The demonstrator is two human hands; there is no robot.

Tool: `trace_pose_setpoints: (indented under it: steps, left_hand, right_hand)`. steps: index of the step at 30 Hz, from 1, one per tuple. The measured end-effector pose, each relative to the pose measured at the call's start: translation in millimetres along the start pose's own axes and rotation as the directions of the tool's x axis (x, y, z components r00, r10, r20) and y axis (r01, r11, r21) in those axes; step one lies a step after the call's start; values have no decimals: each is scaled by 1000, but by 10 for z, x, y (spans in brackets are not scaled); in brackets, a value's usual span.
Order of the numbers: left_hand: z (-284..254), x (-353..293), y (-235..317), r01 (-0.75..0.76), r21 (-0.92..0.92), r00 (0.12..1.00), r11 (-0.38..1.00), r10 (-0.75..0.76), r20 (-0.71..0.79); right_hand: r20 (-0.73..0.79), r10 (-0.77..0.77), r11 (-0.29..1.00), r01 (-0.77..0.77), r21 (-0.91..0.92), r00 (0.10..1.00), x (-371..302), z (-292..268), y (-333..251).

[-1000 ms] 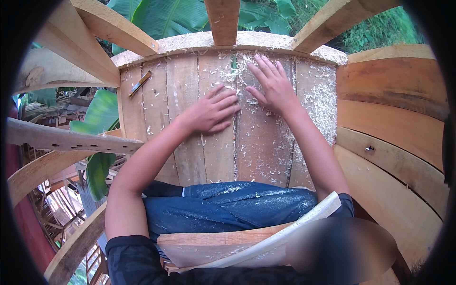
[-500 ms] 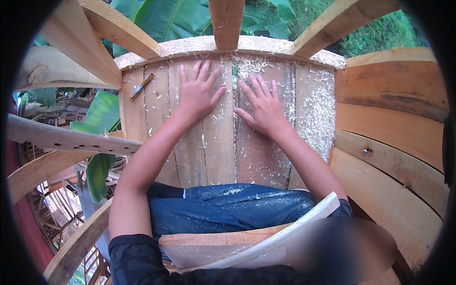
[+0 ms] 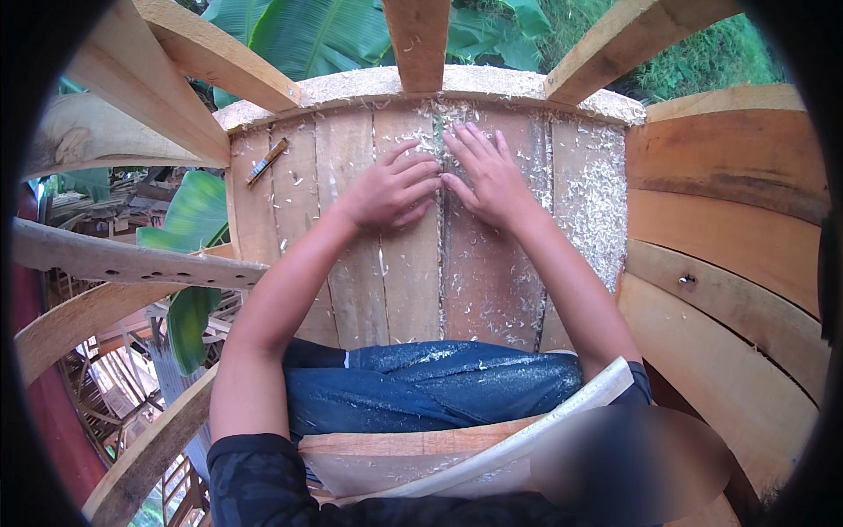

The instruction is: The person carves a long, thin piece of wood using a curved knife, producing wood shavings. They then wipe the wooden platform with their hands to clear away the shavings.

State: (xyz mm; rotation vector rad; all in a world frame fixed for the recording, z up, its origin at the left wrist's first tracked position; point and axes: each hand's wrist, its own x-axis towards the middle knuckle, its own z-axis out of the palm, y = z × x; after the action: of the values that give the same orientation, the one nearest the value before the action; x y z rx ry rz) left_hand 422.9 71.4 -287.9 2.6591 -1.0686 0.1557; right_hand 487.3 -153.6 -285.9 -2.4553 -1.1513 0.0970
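My left hand [image 3: 395, 186] rests palm down on the wooden planks [image 3: 351, 263], its fingers loosely bent toward the right and nothing in it. Beside it my right hand [image 3: 492, 180] lies flat, fingers stretched out, on a reddish plank. The fingertips of the left come close to the right thumb; whether they touch I cannot tell. Pale wood shavings [image 3: 590, 211] cover the planks thickly on the right and lie scattered around both hands. Along the far edge, more bits gather near a small green patch [image 3: 438, 125] between two planks.
A narrow yellow-and-dark object [image 3: 267, 162] lies on the far left plank. Upright timber ribs [image 3: 416, 44] rise from the curved far beam [image 3: 360, 86]. A plank wall [image 3: 720, 220] stands at the right. A loose board [image 3: 395, 439] lies across near my lap; banana leaves hang outside.
My left hand has moved right and nearer to me, its fingers turning toward the right hand. The right hand has shifted slightly right and away, its fingers drawing closer together.
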Motion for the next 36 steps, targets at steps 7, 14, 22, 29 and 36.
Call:
trace_pose_setpoints:
  steps: [7,14,22,29,36]
  left_hand:
    - [-36,201,-34,300,113,954,947,-294,-61]
    - [-143,235,11,695,129,719,708,-689,-92]
    - [53,191,91,484,-3,875,875,-484,-25]
    - [-81,-35,141,480,168,877,861,-473,-81]
    - [54,-3,249,602,205,794,772,-606,-53]
  right_hand:
    - [-119,363,865,-382,-325,924,-51,-159,183]
    - [35,58,989,-53,-138,998,-114,112,-288]
    - [-90,345,892,-356,-278,934,-59,-168,42]
    - [-21,203,944,-201,-261,979,-275,65,-76]
    - [-80,175,970,-186,-157,981,-84,7,-211]
